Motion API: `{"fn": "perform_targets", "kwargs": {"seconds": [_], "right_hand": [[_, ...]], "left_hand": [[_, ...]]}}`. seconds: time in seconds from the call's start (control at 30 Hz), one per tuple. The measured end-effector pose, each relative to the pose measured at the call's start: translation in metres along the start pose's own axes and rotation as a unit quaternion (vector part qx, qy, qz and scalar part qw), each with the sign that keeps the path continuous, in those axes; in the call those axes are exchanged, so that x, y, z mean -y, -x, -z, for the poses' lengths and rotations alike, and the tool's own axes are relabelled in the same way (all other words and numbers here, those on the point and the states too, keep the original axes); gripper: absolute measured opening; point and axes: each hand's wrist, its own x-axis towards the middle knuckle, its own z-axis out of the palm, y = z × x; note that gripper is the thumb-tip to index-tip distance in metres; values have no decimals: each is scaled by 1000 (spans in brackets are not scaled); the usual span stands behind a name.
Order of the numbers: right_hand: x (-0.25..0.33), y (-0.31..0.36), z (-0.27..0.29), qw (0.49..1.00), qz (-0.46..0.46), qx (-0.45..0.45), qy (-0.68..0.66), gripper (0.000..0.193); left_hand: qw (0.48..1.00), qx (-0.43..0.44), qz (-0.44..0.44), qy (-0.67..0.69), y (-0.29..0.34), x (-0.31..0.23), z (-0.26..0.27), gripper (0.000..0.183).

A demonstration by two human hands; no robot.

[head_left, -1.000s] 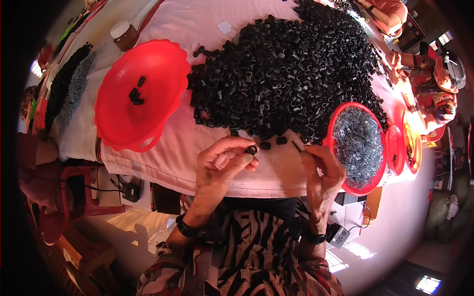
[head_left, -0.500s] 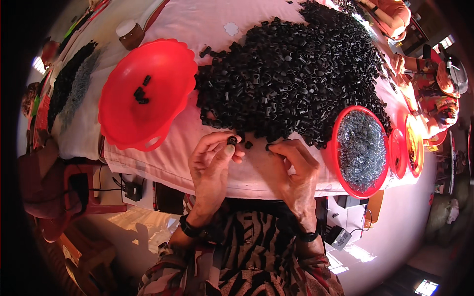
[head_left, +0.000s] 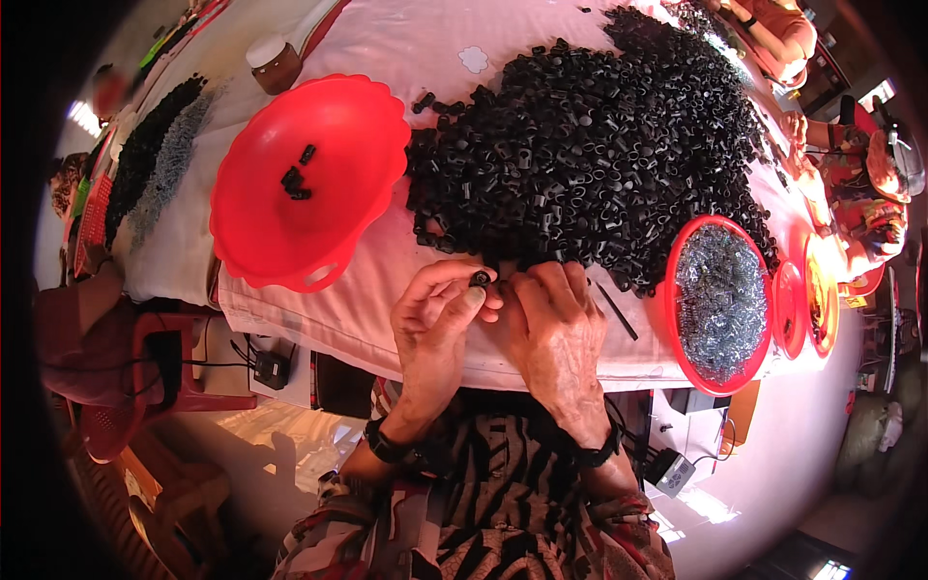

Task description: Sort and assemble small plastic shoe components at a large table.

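My left hand [head_left: 432,324] pinches a small round black plastic part [head_left: 479,278] between thumb and fingers, with its hollow end showing. Close by on its right, my right hand [head_left: 561,338] is turned back-up, fingers bent down at the near edge of a big heap of black plastic parts [head_left: 590,145]. Its fingertips are hidden, so what they hold cannot be made out. A thin dark stick [head_left: 617,311] shows just right of these fingers; whether it touches them I cannot tell. Left of the heap is a red scalloped bowl [head_left: 261,208] holding several black parts.
On the right, a red basin [head_left: 673,338] holds many small shiny springs, beside smaller red dishes [head_left: 791,338]. A brown jar [head_left: 274,64] stands at the far left. Other people [head_left: 778,34] sit along the right side. Heaps of dark and grey pieces [head_left: 159,159] lie on the left table.
My right hand has rolled over, back upward, and reached the heap's near edge, closer to my left hand. The stick now shows beside it. The whole view has shifted slightly; my left hand keeps its pinch.
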Motion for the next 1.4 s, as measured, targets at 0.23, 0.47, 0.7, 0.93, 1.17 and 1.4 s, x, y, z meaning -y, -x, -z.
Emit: {"fn": "perform_targets", "kwargs": {"seconds": [0.23, 0.47, 0.7, 0.93, 1.17, 1.4], "right_hand": [[-2, -2, 0, 995, 88, -21, -46, 18], [-12, 14, 5, 993, 64, -53, -90, 23], [-1, 17, 39, 851, -190, -55, -487, 18], [-5, 16, 35, 854, -201, -61, -475, 18], [-8, 14, 34, 898, -155, -57, -407, 20], [-7, 13, 34, 908, -136, -68, -390, 15]], "left_hand": [[999, 16, -21, -19, -2, 2, 2, 19], [999, 18, 11, -34, 0, -1, -1, 18], [990, 74, 100, -73, 5, -4, -10, 17], [986, 104, 113, -70, 5, -2, -13, 18], [984, 123, 111, -66, 6, -1, -9, 19], [983, 123, 119, -67, 5, -1, -10, 19]]}}
